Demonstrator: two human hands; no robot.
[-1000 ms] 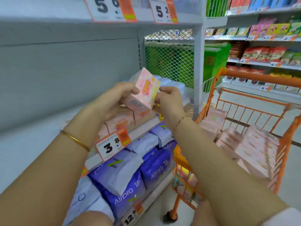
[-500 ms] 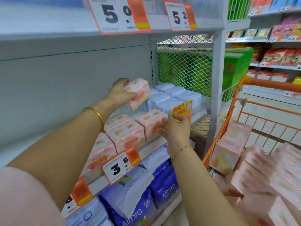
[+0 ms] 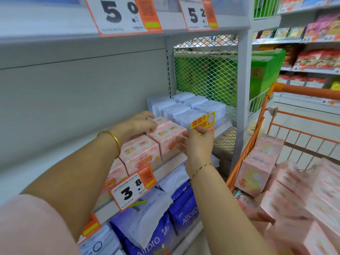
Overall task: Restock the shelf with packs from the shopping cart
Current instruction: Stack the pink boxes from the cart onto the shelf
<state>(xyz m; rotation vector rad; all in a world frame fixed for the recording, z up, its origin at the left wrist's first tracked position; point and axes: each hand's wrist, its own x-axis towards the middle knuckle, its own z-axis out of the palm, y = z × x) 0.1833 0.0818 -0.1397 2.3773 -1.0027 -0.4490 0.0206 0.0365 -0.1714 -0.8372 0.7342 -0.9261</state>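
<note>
Back row: the left hand (image 3: 141,122) curls over a small pink cardboard pack (image 3: 161,120), seating it on the grey metal shelf (image 3: 171,162) against the pale blue soft packs (image 3: 184,109).
Front edge: the right hand (image 3: 195,142), fingers nearly straight, presses the front pink pack (image 3: 165,138), probably to square the row.
Supply: the orange wire shopping cart (image 3: 303,91) stands off the shelf's right end with more boxed pink packs (image 3: 257,166) waiting.

Two hands at centre: left hand (image 3: 141,123), right hand (image 3: 197,144). Two bracelets (image 3: 114,142). Three large price tags (image 3: 117,14), two along the top. At least four pink packs (image 3: 141,153) mid-frame. One shopping cart (image 3: 301,91) at right (its load blurs past counting).
</note>
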